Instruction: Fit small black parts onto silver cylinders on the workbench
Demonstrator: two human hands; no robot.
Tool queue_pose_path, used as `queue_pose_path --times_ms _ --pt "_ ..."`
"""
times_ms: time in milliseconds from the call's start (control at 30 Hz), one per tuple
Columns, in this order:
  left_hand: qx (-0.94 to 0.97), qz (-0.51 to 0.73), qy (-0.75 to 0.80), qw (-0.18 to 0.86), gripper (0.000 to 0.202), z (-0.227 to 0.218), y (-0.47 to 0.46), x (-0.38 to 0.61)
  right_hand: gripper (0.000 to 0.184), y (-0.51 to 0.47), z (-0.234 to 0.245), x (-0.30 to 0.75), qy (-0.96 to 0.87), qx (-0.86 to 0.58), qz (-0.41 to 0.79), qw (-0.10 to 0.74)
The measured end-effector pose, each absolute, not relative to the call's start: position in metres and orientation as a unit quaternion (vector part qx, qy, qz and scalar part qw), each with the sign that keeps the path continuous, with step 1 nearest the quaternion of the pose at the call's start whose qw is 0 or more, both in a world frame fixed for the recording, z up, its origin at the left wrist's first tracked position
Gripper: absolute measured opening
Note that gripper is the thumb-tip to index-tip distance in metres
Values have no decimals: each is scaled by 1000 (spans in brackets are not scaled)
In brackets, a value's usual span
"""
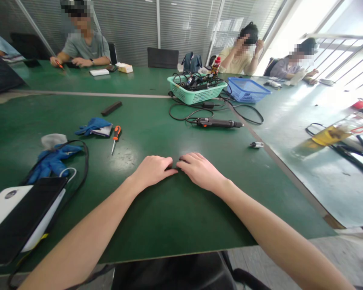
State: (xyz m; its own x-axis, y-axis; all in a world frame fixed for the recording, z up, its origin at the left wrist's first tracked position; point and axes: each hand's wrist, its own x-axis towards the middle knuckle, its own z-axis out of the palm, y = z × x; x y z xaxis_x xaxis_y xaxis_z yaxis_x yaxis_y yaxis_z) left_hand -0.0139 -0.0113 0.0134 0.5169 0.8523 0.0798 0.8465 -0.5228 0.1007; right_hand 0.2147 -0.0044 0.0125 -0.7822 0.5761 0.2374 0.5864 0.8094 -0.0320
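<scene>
My left hand (153, 171) rests palm down on the green table (181, 217), its thumb stretched out towards the right and its fingers slightly bent. Facing it across a small gap, my right hand (201, 171) also lies palm down with loosely bent fingers. Nothing shows in either hand, though the palms are hidden. Nearest to my left hand is a screwdriver (116, 133) with an orange and black handle. Beyond my right hand lies a black electric screwdriver (219, 123) on a cable. A small silver and black piece (256, 145) lies to its right.
Blue gloves (50, 163), a cable and a black phone (27, 221) on a white case lie left. A dark bar (111, 108) lies farther back. A green basket (193, 95) of tools stands beside a blue basket (248, 90). Several people sit around the table.
</scene>
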Motion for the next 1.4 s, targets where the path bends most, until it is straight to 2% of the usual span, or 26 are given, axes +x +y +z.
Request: queue_pose_path --times_ms 200,433,600,767,1000,1233,1400 --pt "878 55 476 16 34 16 -14 -16 27 74 11 275 -908 -408 -69 62" --pt "880 65 471 16 31 19 -14 -16 28 154 8 410 -871 -488 -19 50" --pt "880 71 470 18 29 17 -12 -17 31 141 1 471 -838 -536 -6 99" --pt "877 73 475 13 28 12 -10 -18 31 110 -22 488 -807 -563 -19 177" --pt "877 73 475 10 26 9 -8 -18 38 91 -33 438 -789 -578 -31 204" --pt "876 75 476 15 17 11 -10 -17 31 34 -22 276 -822 -503 34 263" --pt "839 98 535 22 22 11 -9 -17 43 -5 -18 179 -831 -484 66 266"
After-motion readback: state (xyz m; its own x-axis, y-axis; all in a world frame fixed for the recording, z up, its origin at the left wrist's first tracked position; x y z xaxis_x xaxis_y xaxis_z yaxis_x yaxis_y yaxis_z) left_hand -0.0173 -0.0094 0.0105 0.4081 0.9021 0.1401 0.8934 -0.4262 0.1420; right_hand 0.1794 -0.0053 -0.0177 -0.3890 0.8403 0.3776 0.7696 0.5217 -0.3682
